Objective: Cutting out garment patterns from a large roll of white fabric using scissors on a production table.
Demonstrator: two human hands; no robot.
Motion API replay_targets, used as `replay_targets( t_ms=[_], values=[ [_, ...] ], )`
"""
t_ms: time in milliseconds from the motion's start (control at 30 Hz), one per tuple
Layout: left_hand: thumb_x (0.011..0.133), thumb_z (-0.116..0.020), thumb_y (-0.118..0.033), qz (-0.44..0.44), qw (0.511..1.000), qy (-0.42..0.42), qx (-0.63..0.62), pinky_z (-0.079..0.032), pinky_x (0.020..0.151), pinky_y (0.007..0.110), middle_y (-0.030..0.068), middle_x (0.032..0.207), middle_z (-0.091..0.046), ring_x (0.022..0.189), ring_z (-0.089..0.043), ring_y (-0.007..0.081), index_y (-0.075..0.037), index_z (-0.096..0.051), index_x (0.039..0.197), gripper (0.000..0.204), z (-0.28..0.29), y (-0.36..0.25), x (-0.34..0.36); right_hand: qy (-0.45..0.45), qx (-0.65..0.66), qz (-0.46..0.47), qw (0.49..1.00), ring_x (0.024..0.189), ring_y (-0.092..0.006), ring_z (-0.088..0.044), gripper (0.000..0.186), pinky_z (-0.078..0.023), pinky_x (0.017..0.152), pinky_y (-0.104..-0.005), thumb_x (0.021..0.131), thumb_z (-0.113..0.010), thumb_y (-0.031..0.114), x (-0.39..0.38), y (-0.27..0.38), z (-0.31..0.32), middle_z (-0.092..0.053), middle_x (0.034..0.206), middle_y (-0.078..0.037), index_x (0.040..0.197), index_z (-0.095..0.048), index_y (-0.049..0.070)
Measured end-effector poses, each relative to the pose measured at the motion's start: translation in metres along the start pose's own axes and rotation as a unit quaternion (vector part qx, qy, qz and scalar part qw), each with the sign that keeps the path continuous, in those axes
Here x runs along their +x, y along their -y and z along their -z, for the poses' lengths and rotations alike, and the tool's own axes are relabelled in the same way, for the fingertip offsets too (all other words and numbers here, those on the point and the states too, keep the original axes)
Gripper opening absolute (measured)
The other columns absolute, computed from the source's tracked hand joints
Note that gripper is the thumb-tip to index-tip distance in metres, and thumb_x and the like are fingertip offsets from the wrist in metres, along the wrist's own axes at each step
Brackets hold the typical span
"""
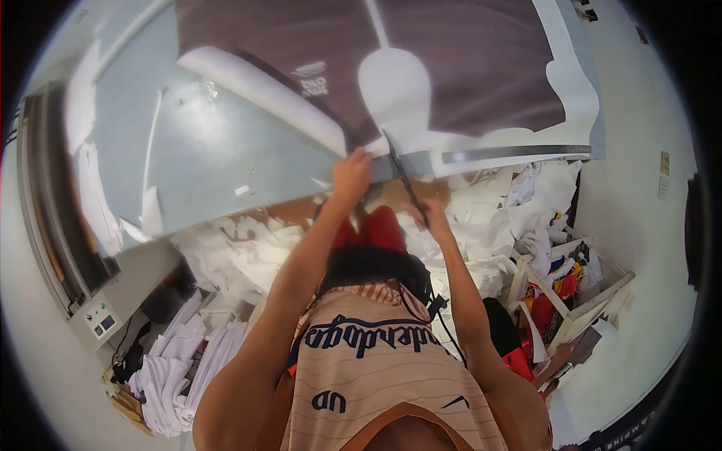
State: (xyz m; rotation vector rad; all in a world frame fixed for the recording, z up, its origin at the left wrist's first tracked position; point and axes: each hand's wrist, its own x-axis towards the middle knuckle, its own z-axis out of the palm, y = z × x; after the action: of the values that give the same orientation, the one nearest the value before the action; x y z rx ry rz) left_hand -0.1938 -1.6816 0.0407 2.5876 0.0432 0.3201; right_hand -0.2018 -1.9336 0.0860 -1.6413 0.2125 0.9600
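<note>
A large sheet [489,68] printed dark brown with white areas covers the far part of the table; whether it is paper or fabric I cannot tell. Its left part is rolled back, showing the white underside [263,94]. At the near edge, my left hand [352,177] is closed, pinching the sheet's corner. My right hand [430,214] grips a pair of dark scissors [400,167] by the handles. The blades point away from me and lie at the white border, just right of my left hand.
A grey-blue table [226,158] carries thin white offcuts [153,210]. A long dark strip like a ruler [519,154] lies along its near right edge. White scraps [474,225] heap below. A wooden crate [571,293] of coloured cloth stands right, folded white cloth [173,368] and a roller machine [64,210] left.
</note>
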Motion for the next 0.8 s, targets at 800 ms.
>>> replay_targets(
  t_ms=[800],
  values=[
    [0.081,-0.073,-0.009,0.039,0.997,-0.027,-0.057,-0.052,0.055,0.037,0.0033,0.083,-0.06,0.065,-0.065,0.026,-0.008,-0.072,0.089,0.008,0.012,-0.007,0.008,-0.007,0.134,0.004,0.991,0.043,-0.0076,-0.048,0.044,-0.033,0.042,-0.0252,0.083,-0.085,0.041,0.087,0.06,-0.042,-0.051,0.053,0.003,0.065,-0.059,0.01]
  ],
)
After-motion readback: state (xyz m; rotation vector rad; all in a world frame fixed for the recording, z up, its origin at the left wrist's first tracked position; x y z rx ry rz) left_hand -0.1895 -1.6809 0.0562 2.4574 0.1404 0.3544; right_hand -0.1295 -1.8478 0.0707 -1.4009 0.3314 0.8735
